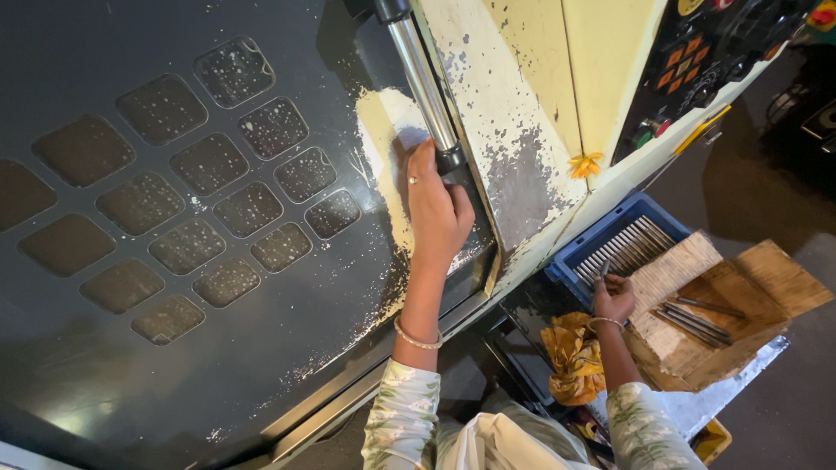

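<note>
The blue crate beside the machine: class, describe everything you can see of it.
The blue crate is a plastic tray with slotted walls, tilted in the view, low beside the cream machine panel. Thin grey metal rods lie in it side by side. A pale board overlaps its corner. The right hand grips a rod at its edge.

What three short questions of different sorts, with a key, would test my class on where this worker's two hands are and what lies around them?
1. True or false: the left hand grips the lower end of the metal handle bar on the dark machine door.
2. Which does the right hand reach into?
A. the blue crate of metal rods
B. the yellow cloth
C. the control panel
3. Fill in: a few loose rods lie on a ____ board beside the crate.

Key: 1 true; 2 A; 3 wooden.
</note>
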